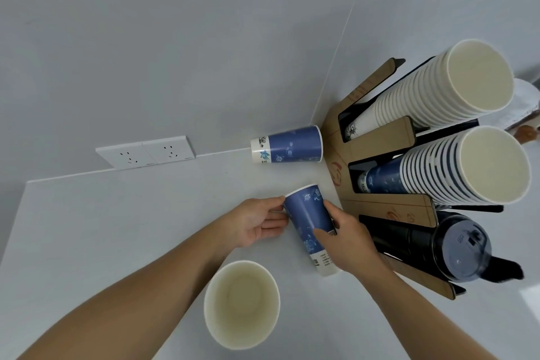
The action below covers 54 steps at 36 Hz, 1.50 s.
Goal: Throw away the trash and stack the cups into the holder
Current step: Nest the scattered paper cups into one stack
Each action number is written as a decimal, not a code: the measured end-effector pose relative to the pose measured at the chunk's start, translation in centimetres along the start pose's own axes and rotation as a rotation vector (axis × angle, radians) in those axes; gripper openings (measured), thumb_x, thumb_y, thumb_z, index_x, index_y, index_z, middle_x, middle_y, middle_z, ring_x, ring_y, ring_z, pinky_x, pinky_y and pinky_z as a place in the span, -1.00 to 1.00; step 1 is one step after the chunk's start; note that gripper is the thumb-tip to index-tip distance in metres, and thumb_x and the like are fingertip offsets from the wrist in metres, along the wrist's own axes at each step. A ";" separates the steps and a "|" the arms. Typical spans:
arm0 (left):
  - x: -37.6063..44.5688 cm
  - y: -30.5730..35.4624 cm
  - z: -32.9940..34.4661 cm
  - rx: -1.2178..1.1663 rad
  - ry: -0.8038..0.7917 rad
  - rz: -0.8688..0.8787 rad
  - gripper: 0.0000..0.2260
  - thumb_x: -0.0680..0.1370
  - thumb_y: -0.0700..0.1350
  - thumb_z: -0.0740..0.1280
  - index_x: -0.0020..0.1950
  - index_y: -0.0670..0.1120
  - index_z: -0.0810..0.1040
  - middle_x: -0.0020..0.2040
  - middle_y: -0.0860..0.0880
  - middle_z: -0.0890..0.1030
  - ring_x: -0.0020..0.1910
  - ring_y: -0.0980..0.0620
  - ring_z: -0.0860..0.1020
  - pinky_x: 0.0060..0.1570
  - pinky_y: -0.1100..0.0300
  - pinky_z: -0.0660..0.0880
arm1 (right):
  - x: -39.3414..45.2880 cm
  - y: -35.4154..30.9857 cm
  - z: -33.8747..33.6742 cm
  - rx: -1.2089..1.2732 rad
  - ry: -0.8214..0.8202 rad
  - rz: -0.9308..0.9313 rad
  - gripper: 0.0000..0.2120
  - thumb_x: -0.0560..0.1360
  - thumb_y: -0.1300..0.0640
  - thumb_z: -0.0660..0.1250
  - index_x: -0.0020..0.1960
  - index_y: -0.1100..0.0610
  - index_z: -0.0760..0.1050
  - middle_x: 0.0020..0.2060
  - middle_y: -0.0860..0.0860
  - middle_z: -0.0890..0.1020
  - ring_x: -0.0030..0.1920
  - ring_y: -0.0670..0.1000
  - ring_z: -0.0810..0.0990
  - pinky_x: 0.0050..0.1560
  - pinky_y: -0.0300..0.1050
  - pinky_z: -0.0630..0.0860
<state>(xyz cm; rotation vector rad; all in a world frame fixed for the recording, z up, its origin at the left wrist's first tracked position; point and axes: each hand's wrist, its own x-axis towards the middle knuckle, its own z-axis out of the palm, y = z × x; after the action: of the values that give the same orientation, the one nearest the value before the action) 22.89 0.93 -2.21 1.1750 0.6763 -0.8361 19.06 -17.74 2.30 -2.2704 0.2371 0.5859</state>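
Both hands (257,221) grip tilted blue cup (306,219), rim pointing away.

Soft, even, shadowless light; strong wide-angle bending toward the edges.

On the surface (117,228), the holder (377,143) stands at the right with stacks in its slots. One cup (287,145) lies on its side just left of it by the wall. Nearer, another cup (309,228) sits between the left hand (254,222) and right hand (347,240), and an upright cup (242,304) stands nearest.
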 end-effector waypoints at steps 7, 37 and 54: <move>0.0 0.3 0.1 -0.021 -0.001 0.004 -0.65 0.59 0.01 0.32 0.21 -0.23 0.55 0.03 -0.18 0.65 0.03 -0.07 0.63 0.17 0.04 0.54 | 0.2 0.3 0.2 0.028 -0.009 -0.006 -0.41 0.53 0.12 0.37 0.50 -0.05 0.25 0.35 -0.03 0.50 0.09 -0.07 0.47 -0.03 -0.19 0.43; -11.6 4.1 -0.2 -0.228 0.033 0.372 -0.84 0.57 -0.13 0.35 0.10 -0.15 0.62 -0.13 -0.10 0.70 -0.04 -0.07 0.67 0.18 -0.10 0.56 | -4.1 -7.0 -2.8 0.564 0.024 -0.240 -0.82 0.60 0.05 0.25 0.01 -0.27 0.45 0.03 -0.28 0.59 0.05 -0.17 0.60 -0.12 -0.28 0.55; -22.0 4.0 1.9 -0.100 0.116 0.690 -0.91 0.58 -0.13 0.34 -0.02 -0.11 0.62 -0.07 -0.03 0.70 0.02 -0.01 0.65 0.20 -0.06 0.56 | -10.8 -11.4 -5.6 0.687 0.061 -0.423 -0.82 0.62 0.04 0.21 0.10 -0.10 0.57 0.03 -0.12 0.70 0.09 -0.03 0.67 0.10 -0.05 0.60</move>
<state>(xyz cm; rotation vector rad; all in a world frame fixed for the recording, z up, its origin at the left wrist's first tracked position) 14.56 4.23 18.42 1.2574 0.3538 -0.1528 15.35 -14.08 18.12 -1.5998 -0.0213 0.1674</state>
